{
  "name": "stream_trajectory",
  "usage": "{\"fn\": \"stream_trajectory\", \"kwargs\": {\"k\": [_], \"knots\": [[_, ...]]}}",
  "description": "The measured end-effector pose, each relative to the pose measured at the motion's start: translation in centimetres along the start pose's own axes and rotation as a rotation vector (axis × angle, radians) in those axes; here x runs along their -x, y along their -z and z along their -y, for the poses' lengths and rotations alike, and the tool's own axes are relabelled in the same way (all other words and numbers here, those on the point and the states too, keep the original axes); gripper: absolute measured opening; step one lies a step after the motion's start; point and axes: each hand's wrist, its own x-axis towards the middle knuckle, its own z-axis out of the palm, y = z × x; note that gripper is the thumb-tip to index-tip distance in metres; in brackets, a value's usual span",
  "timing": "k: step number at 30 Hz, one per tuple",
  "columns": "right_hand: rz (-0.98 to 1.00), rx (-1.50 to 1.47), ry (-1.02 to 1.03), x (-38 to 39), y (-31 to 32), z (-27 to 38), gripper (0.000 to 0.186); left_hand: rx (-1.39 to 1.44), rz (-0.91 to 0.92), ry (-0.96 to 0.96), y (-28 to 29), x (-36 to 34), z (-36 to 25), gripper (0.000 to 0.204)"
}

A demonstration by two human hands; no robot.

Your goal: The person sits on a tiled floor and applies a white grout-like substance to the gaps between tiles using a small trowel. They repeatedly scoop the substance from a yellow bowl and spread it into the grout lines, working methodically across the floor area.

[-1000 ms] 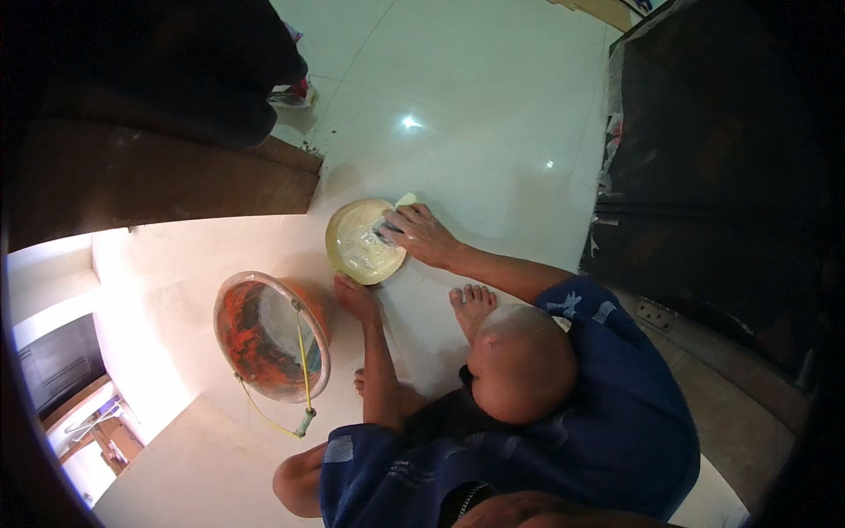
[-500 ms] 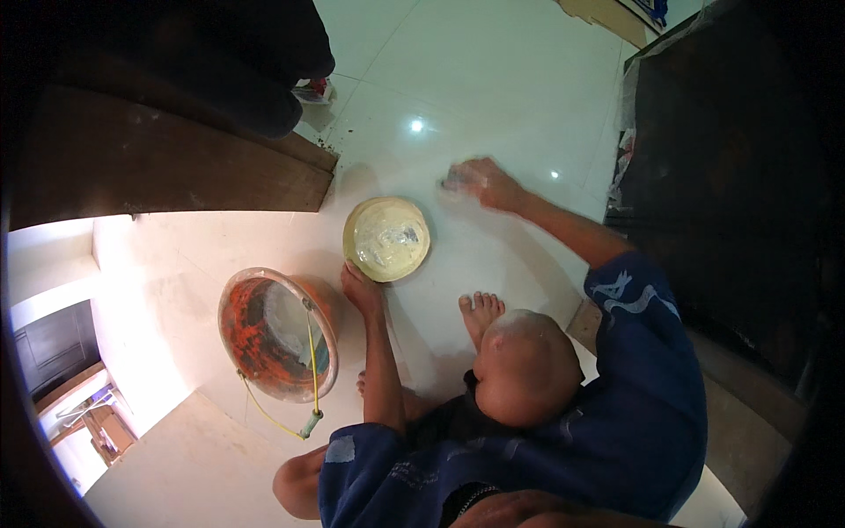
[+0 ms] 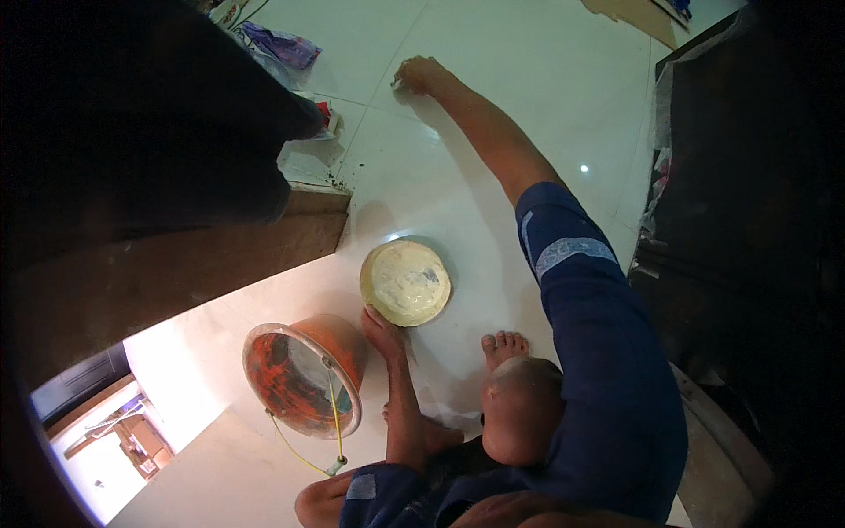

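Note:
My left hand point(image 3: 381, 332) grips the near-left rim of a round, pale yellow bowl point(image 3: 368, 280), its inside smeared with a creamy white substance and a greyish patch. My right hand point(image 3: 421, 76) reaches far forward at the end of a stretched arm, low over the tiled floor point(image 3: 493, 79) near a tile joint. Its fingers are closed, and a small whitish bit shows at their edge; what they hold I cannot make out. Left of my left forearm stands an orange bucket point(image 3: 352, 348), tilted in view, with stained inner walls and a yellow wire handle point(image 3: 334, 409).
A brown wooden panel point(image 3: 264, 233) and dark cloth point(image 3: 158, 114) stand at the left. Beyond them lie a purple plastic bag point(image 3: 283, 46) and small litter. A dark, plastic-edged surface point(image 3: 748, 167) rises at the right. Cardboard point(image 3: 634, 19) lies at the far right. My bare foot point(image 3: 504, 347) rests near the bowl.
My right hand has moved forward and left, from right of the bowl to far beyond it. My left hand stays on the bowl's rim. The whole view has shifted slightly.

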Motion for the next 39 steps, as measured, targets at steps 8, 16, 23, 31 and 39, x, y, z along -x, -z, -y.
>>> {"fn": "stream_trajectory", "kwargs": {"k": [8,16,23,31,39], "knots": [[0.059,0.034,0.247,4.2,-0.1,-2.9,0.040,-0.019,-0.002,0.007,0.4,-0.3,2.1,0.044],[0.128,0.058,0.337,13.1,-0.8,-8.0,0.042,0.006,-0.006,-0.098,0.7,-0.3,2.2,0.045],[0.149,0.006,0.262,21.8,-2.2,-13.5,0.044,0.016,0.008,-0.116,0.5,0.2,1.2,0.046],[0.204,-0.072,0.073,32.4,-3.1,-18.0,0.042,-0.043,-0.009,-0.116,0.4,-0.3,2.6,0.045],[0.333,-0.097,-0.153,39.3,-2.8,-17.3,0.046,-0.058,-0.007,-0.108,0.6,-0.8,3.4,0.044]]}}
